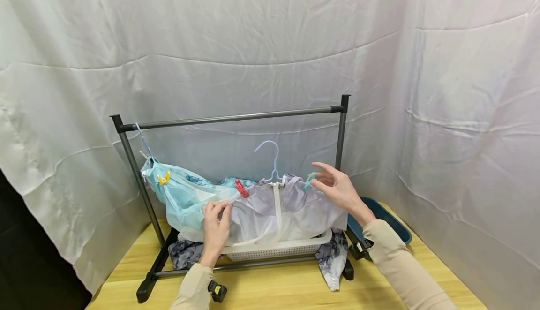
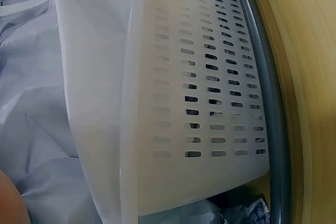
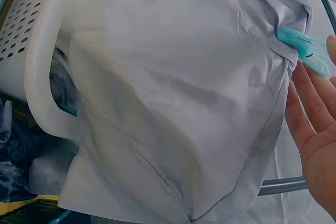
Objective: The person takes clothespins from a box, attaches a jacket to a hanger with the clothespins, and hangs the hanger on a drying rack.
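Note:
A pale lilac and white zip-front jacket is draped on a light-blue hanger, over the white perforated basket. My left hand pinches the jacket near its left side. A red clothespin is clipped near one shoulder of the jacket. At the other shoulder a teal clothespin bites the cloth, its handles spread apart. My right hand is at this clothespin, thumb and fingers parted around its handles, with several fingers extended. Only a sliver of the left hand appears in the left wrist view.
A dark metal rack spans the wooden table. On its left end hangs a light-blue garment with a yellow clothespin. Dark patterned cloth spills from the basket. A blue-green tray lies at the right.

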`<state>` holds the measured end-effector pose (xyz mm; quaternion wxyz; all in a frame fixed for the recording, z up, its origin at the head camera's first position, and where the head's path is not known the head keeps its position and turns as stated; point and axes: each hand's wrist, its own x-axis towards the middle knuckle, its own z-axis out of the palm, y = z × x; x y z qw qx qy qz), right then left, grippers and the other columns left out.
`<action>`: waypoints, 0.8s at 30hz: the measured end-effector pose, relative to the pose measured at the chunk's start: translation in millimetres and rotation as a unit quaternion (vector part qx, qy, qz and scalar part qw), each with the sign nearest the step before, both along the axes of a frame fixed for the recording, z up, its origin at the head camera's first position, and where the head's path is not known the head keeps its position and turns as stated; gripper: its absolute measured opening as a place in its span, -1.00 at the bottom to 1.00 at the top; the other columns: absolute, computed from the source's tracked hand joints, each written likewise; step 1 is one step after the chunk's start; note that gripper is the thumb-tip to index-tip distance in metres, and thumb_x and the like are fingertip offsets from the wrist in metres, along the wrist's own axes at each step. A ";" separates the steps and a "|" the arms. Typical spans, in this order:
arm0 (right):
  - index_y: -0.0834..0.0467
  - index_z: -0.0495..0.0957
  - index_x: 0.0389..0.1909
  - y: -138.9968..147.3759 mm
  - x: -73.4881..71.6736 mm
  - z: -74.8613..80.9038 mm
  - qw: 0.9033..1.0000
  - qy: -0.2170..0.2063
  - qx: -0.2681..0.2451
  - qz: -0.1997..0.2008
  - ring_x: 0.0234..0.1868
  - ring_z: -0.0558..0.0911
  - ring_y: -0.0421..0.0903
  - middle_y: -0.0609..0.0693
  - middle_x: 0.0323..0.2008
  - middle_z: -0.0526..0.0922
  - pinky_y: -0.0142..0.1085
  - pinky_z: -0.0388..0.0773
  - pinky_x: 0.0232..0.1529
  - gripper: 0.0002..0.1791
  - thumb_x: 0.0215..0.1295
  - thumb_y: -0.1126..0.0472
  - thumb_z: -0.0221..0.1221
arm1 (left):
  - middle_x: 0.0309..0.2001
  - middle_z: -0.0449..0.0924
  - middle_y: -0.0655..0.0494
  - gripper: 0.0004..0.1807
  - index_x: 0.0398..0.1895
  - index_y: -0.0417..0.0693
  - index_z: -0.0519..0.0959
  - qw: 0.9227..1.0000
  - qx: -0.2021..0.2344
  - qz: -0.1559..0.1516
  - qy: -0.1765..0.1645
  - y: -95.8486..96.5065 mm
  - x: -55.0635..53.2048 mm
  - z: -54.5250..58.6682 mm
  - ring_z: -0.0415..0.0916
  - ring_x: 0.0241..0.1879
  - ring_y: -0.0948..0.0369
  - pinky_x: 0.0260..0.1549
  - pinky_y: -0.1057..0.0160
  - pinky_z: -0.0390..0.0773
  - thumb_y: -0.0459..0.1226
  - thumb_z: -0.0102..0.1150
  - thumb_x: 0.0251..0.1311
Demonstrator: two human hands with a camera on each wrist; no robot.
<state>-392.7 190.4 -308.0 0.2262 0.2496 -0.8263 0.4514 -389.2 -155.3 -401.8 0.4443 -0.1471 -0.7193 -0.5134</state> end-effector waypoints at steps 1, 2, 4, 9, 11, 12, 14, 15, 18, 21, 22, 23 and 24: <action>-0.11 0.37 0.36 0.2 0.0 -0.1 1.000 -0.002 0.001 -0.002 0.07 0.66 0.06 0.12 0.10 0.65 0.00 0.60 0.00 -0.40 0.32 0.04 0.26 | -0.31 0.42 -0.01 -0.87 -0.22 -0.22 0.70 1.000 0.000 -0.002 -0.001 -0.3 0.5 0.0 0.18 -0.21 0.28 -0.26 0.36 0.31 -0.36 0.18 0.31; -0.12 0.37 0.36 0.4 0.1 -0.2 1.000 -0.005 0.001 -0.003 0.06 0.67 0.06 0.11 0.09 0.66 0.00 0.60 0.00 -0.40 0.31 0.02 0.27 | -0.30 0.42 -0.01 -0.87 -0.22 -0.22 0.70 1.000 0.001 -0.004 -0.002 -0.5 0.8 -0.1 0.18 -0.21 0.28 -0.26 0.36 0.31 -0.36 0.19 0.31; -0.11 0.38 0.36 0.9 1.0 -0.7 1.000 -0.009 0.008 -0.005 0.05 0.67 0.05 0.10 0.06 0.67 -0.01 0.60 -0.01 -0.39 0.29 0.01 0.28 | -0.30 0.42 -0.01 -0.87 -0.22 -0.21 0.70 1.000 0.001 -0.005 -0.003 -0.9 1.4 -0.1 0.18 -0.21 0.29 -0.27 0.37 0.30 -0.36 0.18 0.31; 0.05 0.53 0.22 8.0 -1.5 -5.6 0.999 -0.023 0.035 -0.004 -0.06 0.71 0.00 0.07 -0.06 0.73 -0.14 0.63 -0.07 -0.51 0.28 0.07 0.30 | -0.30 0.42 -0.02 -0.86 -0.20 -0.22 0.70 1.000 0.008 -0.012 -0.008 -2.2 1.8 0.8 0.19 -0.20 0.32 -0.26 0.40 0.31 -0.35 0.17 0.32; 0.09 0.62 0.10 12.3 -3.7 -9.0 0.998 -0.030 0.053 -0.006 -0.10 0.71 -0.05 0.05 -0.10 0.74 -0.20 0.64 -0.10 -0.61 0.28 0.07 0.29 | -0.29 0.42 -0.03 -0.85 -0.19 -0.24 0.70 1.000 0.010 -0.012 -0.008 -2.9 1.8 0.8 0.20 -0.18 0.31 -0.25 0.40 0.32 -0.35 0.18 0.32; 0.10 0.65 0.04 14.5 -4.7 -11.0 0.997 -0.034 0.065 -0.008 -0.12 0.70 -0.06 0.04 -0.12 0.74 -0.22 0.63 -0.11 -0.65 0.29 0.06 0.29 | -0.29 0.42 -0.03 -0.84 -0.18 -0.24 0.70 1.000 0.009 -0.010 -0.007 -3.1 1.9 1.0 0.20 -0.18 0.30 -0.25 0.40 0.32 -0.35 0.18 0.32; 0.10 0.69 -0.03 18.8 -6.0 -14.4 0.995 -0.047 0.084 -0.012 -0.13 0.69 -0.08 0.02 -0.13 0.74 -0.21 0.63 -0.10 -0.69 0.29 0.04 0.28 | -0.28 0.42 -0.03 -0.84 -0.17 -0.24 0.70 1.000 0.007 -0.009 -0.007 -3.7 1.8 1.3 0.19 -0.19 0.31 -0.26 0.40 0.32 -0.34 0.18 0.32; 0.09 0.69 -0.05 21.3 -6.7 -16.2 0.994 -0.055 0.093 -0.015 -0.14 0.68 -0.10 0.02 -0.14 0.74 -0.20 0.62 -0.11 -0.70 0.30 0.02 0.27 | -0.28 0.42 -0.03 -0.84 -0.17 -0.23 0.70 1.000 0.005 -0.008 -0.007 -3.7 1.8 1.5 0.19 -0.19 0.31 -0.26 0.39 0.32 -0.34 0.18 0.32; 0.04 0.72 -0.20 28.2 -9.4 -20.3 0.989 -0.077 0.120 -0.024 -0.29 0.59 -0.13 -0.06 -0.30 0.70 -0.23 0.55 -0.24 -0.75 0.32 -0.04 0.24 | -0.29 0.42 -0.02 -0.84 -0.17 -0.21 0.70 1.000 -0.005 0.000 0.000 -2.7 1.4 3.1 0.19 -0.19 0.32 -0.27 0.38 0.33 -0.33 0.19 0.31; 0.02 0.68 -0.40 34.5 -11.9 -23.7 0.986 -0.093 0.135 -0.037 -0.46 0.44 -0.15 -0.11 -0.51 0.53 -0.29 0.36 -0.41 -0.70 0.33 -0.11 0.21 | -0.31 0.44 -0.01 -0.86 -0.19 -0.21 0.71 1.000 -0.013 0.010 0.011 -0.4 1.4 5.8 0.22 -0.18 0.30 -0.26 0.35 0.33 -0.35 0.23 0.28; 0.02 0.65 -0.46 36.1 -12.4 -24.7 0.986 -0.093 0.135 -0.040 -0.50 0.38 -0.13 -0.11 -0.57 0.45 -0.29 0.29 -0.44 -0.67 0.33 -0.13 0.20 | -0.32 0.44 -0.01 -0.87 -0.20 -0.21 0.72 1.000 -0.015 0.014 0.015 0.5 1.4 6.8 0.23 -0.19 0.28 -0.25 0.33 0.32 -0.36 0.24 0.26; 0.03 0.63 -0.49 37.7 -12.6 -25.7 0.986 -0.094 0.130 -0.042 -0.52 0.36 -0.13 -0.10 -0.59 0.39 -0.30 0.27 -0.46 -0.65 0.33 -0.14 0.20 | -0.33 0.45 0.00 -0.87 -0.21 -0.22 0.72 1.000 -0.018 0.018 0.019 1.2 1.4 7.8 0.24 -0.19 0.26 -0.24 0.32 0.32 -0.36 0.25 0.25; 0.04 0.63 -0.49 39.3 -12.8 -26.6 0.987 -0.092 0.122 -0.042 -0.53 0.36 -0.13 -0.10 -0.60 0.38 -0.31 0.26 -0.48 -0.65 0.33 -0.13 0.20 | -0.34 0.45 0.00 -0.88 -0.22 -0.21 0.72 0.999 -0.020 0.018 0.022 2.0 1.5 8.8 0.25 -0.20 0.24 -0.23 0.30 0.31 -0.36 0.26 0.25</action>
